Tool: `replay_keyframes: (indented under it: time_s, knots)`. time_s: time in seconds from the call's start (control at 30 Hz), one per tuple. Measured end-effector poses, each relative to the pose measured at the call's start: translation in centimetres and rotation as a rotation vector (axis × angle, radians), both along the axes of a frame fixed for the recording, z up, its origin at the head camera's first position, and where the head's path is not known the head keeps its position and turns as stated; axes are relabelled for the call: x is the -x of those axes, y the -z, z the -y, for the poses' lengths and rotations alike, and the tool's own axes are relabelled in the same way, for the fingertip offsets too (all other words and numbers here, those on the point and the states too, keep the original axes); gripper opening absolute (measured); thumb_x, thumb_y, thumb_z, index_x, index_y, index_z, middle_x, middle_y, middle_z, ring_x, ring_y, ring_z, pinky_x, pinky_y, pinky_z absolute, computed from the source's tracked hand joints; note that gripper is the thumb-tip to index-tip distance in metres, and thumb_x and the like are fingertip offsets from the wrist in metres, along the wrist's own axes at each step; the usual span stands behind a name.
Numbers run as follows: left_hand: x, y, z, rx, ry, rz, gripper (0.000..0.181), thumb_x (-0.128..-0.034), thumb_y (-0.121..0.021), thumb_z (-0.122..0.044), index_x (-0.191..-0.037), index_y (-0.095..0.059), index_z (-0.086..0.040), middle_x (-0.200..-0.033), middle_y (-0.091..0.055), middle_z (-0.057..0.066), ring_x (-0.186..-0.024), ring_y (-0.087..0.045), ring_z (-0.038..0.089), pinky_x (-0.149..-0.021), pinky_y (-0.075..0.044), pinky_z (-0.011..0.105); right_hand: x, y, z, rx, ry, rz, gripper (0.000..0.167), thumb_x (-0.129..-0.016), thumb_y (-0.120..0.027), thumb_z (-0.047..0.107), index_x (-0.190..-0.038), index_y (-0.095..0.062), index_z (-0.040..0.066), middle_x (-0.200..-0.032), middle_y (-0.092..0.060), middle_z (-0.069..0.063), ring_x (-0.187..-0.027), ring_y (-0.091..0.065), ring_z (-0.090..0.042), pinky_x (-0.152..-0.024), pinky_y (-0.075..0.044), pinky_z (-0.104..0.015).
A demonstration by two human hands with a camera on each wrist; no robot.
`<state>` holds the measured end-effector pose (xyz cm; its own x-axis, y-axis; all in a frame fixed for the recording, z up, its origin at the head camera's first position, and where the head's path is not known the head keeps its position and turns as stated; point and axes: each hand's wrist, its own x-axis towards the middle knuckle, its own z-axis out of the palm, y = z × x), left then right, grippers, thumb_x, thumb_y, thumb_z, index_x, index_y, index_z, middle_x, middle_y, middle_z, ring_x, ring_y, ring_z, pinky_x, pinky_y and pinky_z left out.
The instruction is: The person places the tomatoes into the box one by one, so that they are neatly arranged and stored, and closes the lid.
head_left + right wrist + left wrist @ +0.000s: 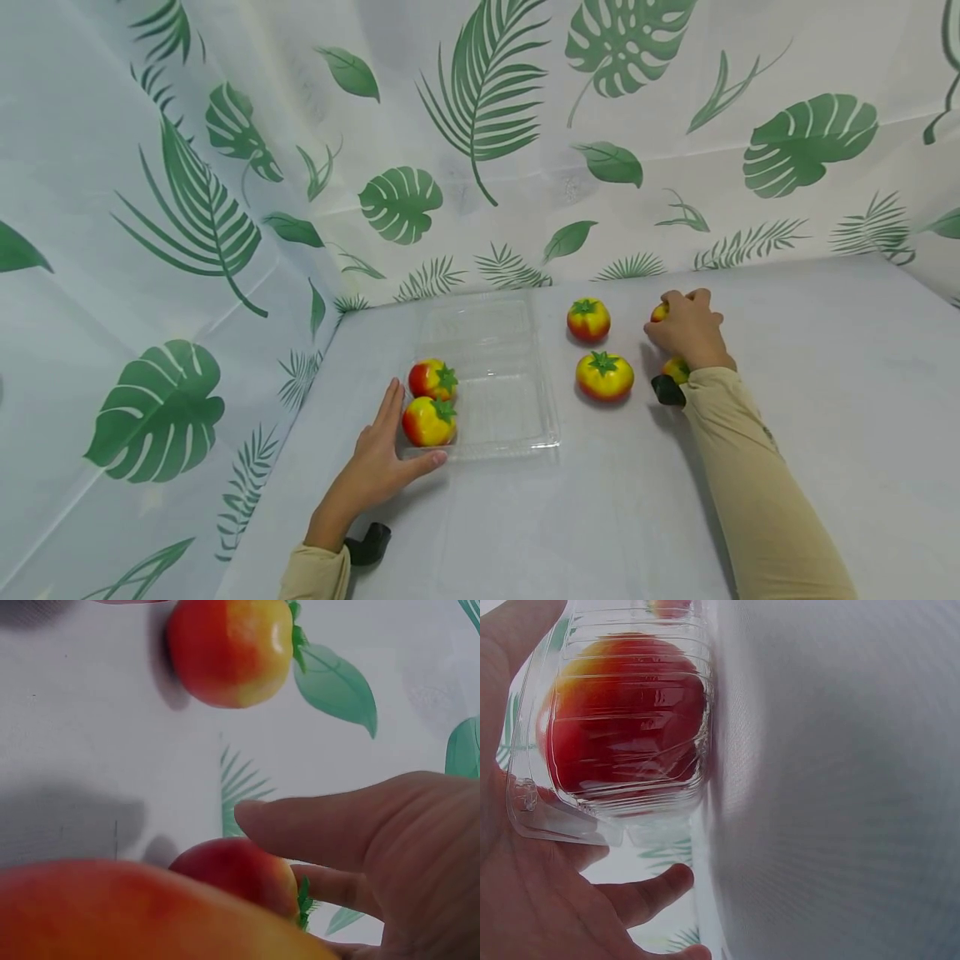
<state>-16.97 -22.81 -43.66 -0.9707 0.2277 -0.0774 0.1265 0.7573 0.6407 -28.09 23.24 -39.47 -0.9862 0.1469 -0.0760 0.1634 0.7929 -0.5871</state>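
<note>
Head view: our left hand (378, 458) spreads at the near-left corner of the box (502, 408), seemingly steadying it; two fruits (431, 422) sit inside. Our right hand (690, 329) arches over a far fruit (659, 313); whether it pinches, we cannot tell. Three more fruits (604, 378) lie between.

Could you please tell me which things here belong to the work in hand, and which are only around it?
Belonging to the work:
clear plastic box
red-and-yellow tomato-shaped fruits, two in the box, four outside
left hand, spread at the box's corner
right hand, fingers round one fruit

Only around it:
leaf-print sheet behind
pale table cover
black wrist-worn devices
</note>
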Motion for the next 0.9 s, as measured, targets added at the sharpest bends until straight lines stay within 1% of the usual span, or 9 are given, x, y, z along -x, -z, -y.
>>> replay_keyframes:
  time_s: [0.13, 0.27, 0.33, 0.43, 0.53, 0.6, 0.67, 0.77, 0.9]
  knots:
    - [0.0, 0.2, 0.1, -0.002, -0.004, 0.001, 0.126, -0.0896, -0.079, -0.06, -0.173, 0.002, -0.011, -0.18, 0.009, 0.004, -0.163, -0.01, 0.038, -0.122, -0.001, 0.075, 0.0, 0.2, 0.1, 0.018, 0.014, -0.014, 0.056, -0.1, -0.06, 0.014, -0.148, -0.041, -0.007, -0.148, -0.017, -0.045, -0.115, -0.036, -0.066, -0.083, -0.049, -0.069]
    - [0.1, 0.2, 0.1, -0.002, -0.007, 0.004, 0.126, -0.0897, -0.079, -0.061, -0.173, 0.002, -0.011, -0.18, 0.01, 0.004, -0.163, -0.009, 0.037, -0.122, 0.0, 0.074, -0.1, 0.1, 0.0, 0.024, 0.009, -0.026, 0.053, -0.1, -0.059, 0.012, -0.147, -0.042, -0.006, -0.147, -0.017, -0.043, -0.114, -0.037, -0.066, -0.081, -0.049, -0.068]
    - [0.1, 0.2, 0.1, 0.0, -0.008, 0.005, 0.126, -0.0897, -0.079, -0.061, -0.173, 0.002, -0.011, -0.18, 0.01, 0.004, -0.163, -0.009, 0.038, -0.122, 0.0, 0.074, -0.2, -0.1, 0.0, 0.024, 0.003, -0.04, 0.055, -0.1, -0.058, 0.012, -0.149, -0.041, -0.005, -0.148, -0.016, -0.043, -0.115, -0.036, -0.066, -0.083, -0.048, -0.07]
    - [0.0, 0.2, 0.1, 0.006, -0.005, -0.002, 0.126, -0.0896, -0.079, -0.061, -0.173, 0.001, -0.011, -0.18, 0.009, 0.005, -0.163, -0.01, 0.039, -0.122, -0.001, 0.074, -0.3, -0.7, 0.0, 0.031, -0.018, -0.08, 0.059, -0.102, -0.06, 0.013, -0.154, -0.039, -0.005, -0.152, -0.016, -0.044, -0.118, -0.037, -0.067, -0.092, -0.048, -0.074]
    - [0.0, 0.2, 0.0, 0.009, 0.002, -0.012, 0.125, -0.09, -0.078, -0.061, -0.173, 0.0, -0.01, -0.18, 0.008, 0.006, -0.163, -0.011, 0.04, -0.121, -0.002, 0.075, -0.3, -1.6, 0.1, 0.051, -0.06, -0.121, 0.064, -0.103, -0.064, 0.013, -0.158, -0.037, -0.005, -0.154, -0.014, -0.045, -0.123, -0.037, -0.067, -0.104, -0.044, -0.076]
    - [0.1, 0.1, 0.0, 0.01, 0.005, -0.013, 0.125, -0.0901, -0.078, -0.062, -0.173, 0.001, -0.011, -0.18, 0.008, 0.006, -0.163, -0.01, 0.04, -0.122, -0.002, 0.075, -0.4, -2.3, 0.2, 0.079, -0.1, -0.139, 0.066, -0.104, -0.065, 0.015, -0.161, -0.036, -0.003, -0.156, -0.014, -0.046, -0.126, -0.038, -0.066, -0.108, -0.04, -0.076]
    - [0.1, 0.1, 0.0, 0.012, 0.004, -0.014, 0.125, -0.09, -0.077, -0.063, -0.173, 0.001, -0.011, -0.18, 0.008, 0.007, -0.163, -0.01, 0.04, -0.122, -0.002, 0.075, -0.4, -2.9, 0.5, 0.111, -0.138, -0.151, 0.067, -0.105, -0.067, 0.017, -0.162, -0.037, -0.001, -0.157, -0.015, -0.045, -0.13, -0.037, -0.063, -0.109, -0.039, -0.076]
    - [0.0, 0.1, -0.1, 0.011, 0.001, -0.009, 0.125, -0.09, -0.077, -0.062, -0.173, 0.001, -0.011, -0.18, 0.008, 0.006, -0.163, -0.01, 0.04, -0.122, -0.002, 0.075, -0.6, -3.9, 1.2, 0.153, -0.185, -0.175, 0.067, -0.105, -0.067, 0.018, -0.163, -0.039, 0.003, -0.159, -0.017, -0.043, -0.133, -0.037, -0.061, -0.11, -0.039, -0.075]
    - [0.0, 0.0, -0.1, 0.006, -0.004, -0.006, 0.125, -0.09, -0.078, -0.062, -0.173, 0.001, -0.011, -0.18, 0.008, 0.006, -0.163, -0.009, 0.04, -0.121, -0.001, 0.076, -0.8, -4.8, 2.2, 0.175, -0.251, -0.208, 0.066, -0.105, -0.066, 0.018, -0.164, -0.04, 0.006, -0.162, -0.016, -0.039, -0.136, -0.036, -0.061, -0.109, -0.04, -0.075]
